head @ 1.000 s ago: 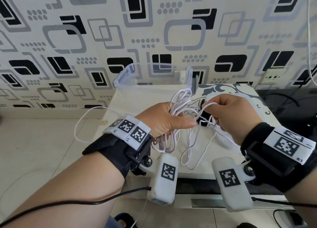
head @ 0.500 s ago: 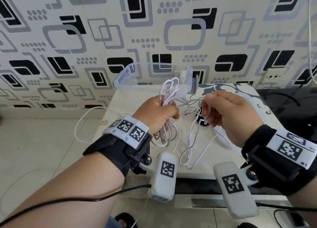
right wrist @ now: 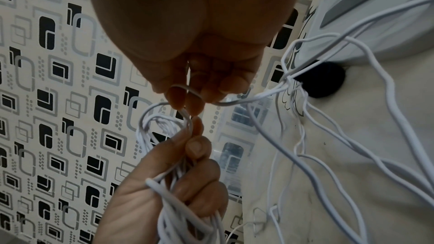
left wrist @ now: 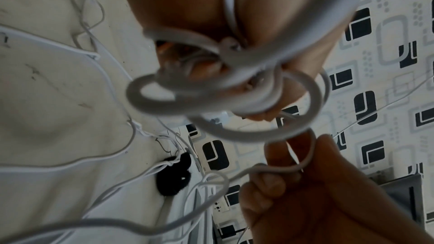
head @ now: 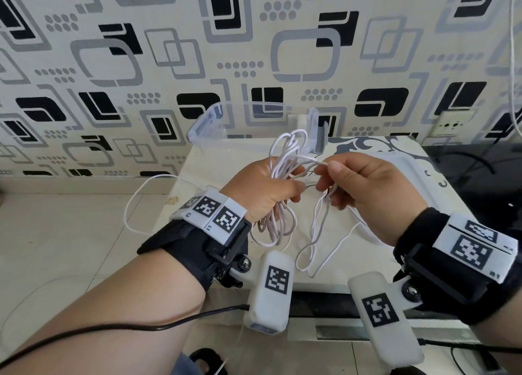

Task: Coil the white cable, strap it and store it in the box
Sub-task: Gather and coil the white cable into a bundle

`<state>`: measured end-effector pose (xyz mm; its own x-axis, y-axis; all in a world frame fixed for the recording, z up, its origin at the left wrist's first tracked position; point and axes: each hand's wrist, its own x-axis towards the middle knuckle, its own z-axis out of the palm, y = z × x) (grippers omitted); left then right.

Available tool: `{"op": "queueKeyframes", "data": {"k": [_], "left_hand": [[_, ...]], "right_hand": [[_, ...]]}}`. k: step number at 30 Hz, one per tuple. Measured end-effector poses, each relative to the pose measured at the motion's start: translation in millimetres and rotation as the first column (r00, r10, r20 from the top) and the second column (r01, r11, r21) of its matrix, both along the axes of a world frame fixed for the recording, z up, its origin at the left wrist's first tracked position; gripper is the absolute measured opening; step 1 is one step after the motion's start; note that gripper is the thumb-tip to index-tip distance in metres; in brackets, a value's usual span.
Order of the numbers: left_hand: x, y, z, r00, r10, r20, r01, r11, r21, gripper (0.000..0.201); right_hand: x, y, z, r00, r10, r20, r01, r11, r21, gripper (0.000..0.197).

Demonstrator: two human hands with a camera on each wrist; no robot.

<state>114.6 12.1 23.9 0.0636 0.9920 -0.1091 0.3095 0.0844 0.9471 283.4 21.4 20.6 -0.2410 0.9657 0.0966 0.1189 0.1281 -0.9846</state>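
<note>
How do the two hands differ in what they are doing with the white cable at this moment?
The left hand grips a bundle of many loops of the white cable in its fist; the right hand pinches a single strand between fingertips. The loops stick out above and below the left hand, while loose, uncoiled lengths hang below the right hand to the table. Both are raised above the table, in front of the clear box.

Left hand (left wrist: pixel 211 16) grips blurred white cable (left wrist: pixel 234 133) loops above table (left wrist: pixel 58 90).

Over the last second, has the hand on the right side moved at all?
Yes. The right hand, pinching the white cable, has moved up and away, toward the clear box on the table; its knuckles now sit nearer the left hand.
</note>
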Motion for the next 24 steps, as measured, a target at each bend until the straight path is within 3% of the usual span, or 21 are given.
{"op": "queueKeyframes", "data": {"k": [15,19,24], "left_hand": [[13.6,-5.7,-7.9,0.996,-0.082,0.029,0.083,0.995,-0.046,0.013],[13.3,-3.4,-11.4,0.997,-0.076,0.02,0.076,0.996,-0.046,0.031],[14.4,-4.7,-11.5,0.999,-0.036,0.007,0.036,0.999,-0.002,0.028]], "right_hand": [[-4.8,1.3,-2.1,0.974,0.009,-0.227,-0.019,0.999,-0.042,0.018],[-4.1,1.0,-3.0,0.973,0.038,-0.229,-0.044,0.999,-0.023,0.018],[-3.6,1.1,-2.4,0.984,0.04,-0.173,-0.039,0.999,0.011,0.008]]}}
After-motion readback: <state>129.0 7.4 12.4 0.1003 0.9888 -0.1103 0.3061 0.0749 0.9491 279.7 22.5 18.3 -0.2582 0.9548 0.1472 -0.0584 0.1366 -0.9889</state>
